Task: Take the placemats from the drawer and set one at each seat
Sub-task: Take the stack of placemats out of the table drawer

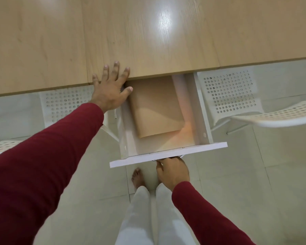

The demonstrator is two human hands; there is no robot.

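Drawer (168, 154) stands pulled out from under the wooden surface (148, 32). Tan placemats (155, 106) lie flat inside it, partly beneath the surface edge. Left hand (111, 89) rests open, fingers spread, on the surface edge beside the drawer. Right hand (173, 171) is closed around the handle at the drawer front.

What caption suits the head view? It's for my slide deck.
Right hand holds the open drawer by its handle, tan placemats inside; left hand braces the table.
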